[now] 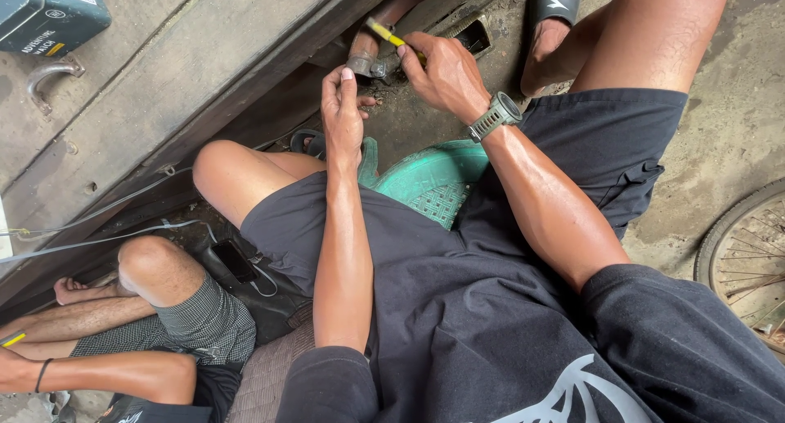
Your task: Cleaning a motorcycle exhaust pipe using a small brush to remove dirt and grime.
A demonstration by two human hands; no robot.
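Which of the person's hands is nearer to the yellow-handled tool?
Right. The right hand grips the yellow-handled tool, whose tip meets the metal pipe end. The left hand is just below it, fingertips at the pipe end, not on the tool.

There is only one view here, from a camera worn on the seated person's head, so no second view shares anything with it. It looks steeply down along the chest and arms, close enough that the black printed shirt (523,341) fills the lower right of the frame. The left hand (343,112) and the right hand (446,71) sit at top centre, the farthest reach of the look. The weathered grey wooden planking (155,71) slants across the upper left, bare concrete floor (736,87) runs down the right edge, and a spoked bicycle wheel (748,259) is cut by that edge.
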